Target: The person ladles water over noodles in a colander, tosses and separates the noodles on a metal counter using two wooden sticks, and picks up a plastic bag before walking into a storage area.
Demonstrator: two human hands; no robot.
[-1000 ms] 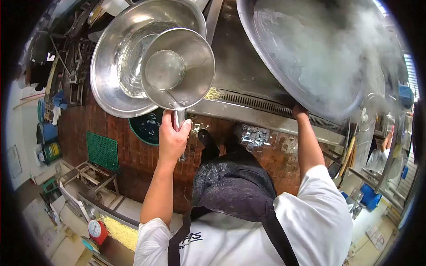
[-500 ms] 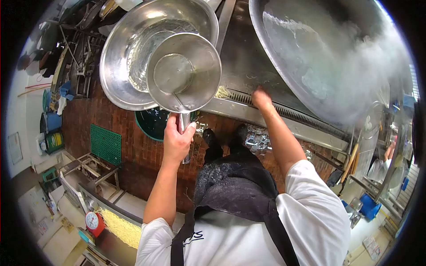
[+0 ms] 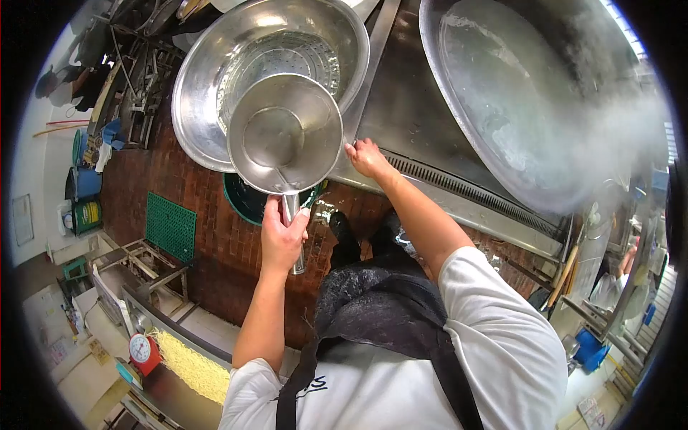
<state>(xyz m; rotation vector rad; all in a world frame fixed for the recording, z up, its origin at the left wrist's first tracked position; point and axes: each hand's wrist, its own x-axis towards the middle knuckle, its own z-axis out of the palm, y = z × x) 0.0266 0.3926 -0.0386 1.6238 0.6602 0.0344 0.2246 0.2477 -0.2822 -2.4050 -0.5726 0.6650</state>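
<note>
My left hand [image 3: 281,240] is wrapped round the handle of a large round metal dipper [image 3: 322,154], its bowl facing up towards me. The dipper overlaps the near rim of a wide metal basin [image 3: 193,107] behind it. At the edge of the steel counter [image 3: 401,93], just right of the dipper, is my right hand [image 3: 369,159]. Its fingers are curled together, and what they hold, if anything, is hidden. I cannot tell whether liquid is in the dipper.
A big steaming vat [image 3: 459,118] stands at the right, beyond a slotted drain [image 3: 466,188]. Below the basin is a dark green tub [image 3: 240,204] on the brick floor. Yellow noodles [image 3: 190,365] and a red scale [image 3: 143,352] are at lower left.
My right hand has moved left along the counter edge towards the dipper. Noodle scraps seen there before no longer show. The dipper is slightly lower and further left in view.
</note>
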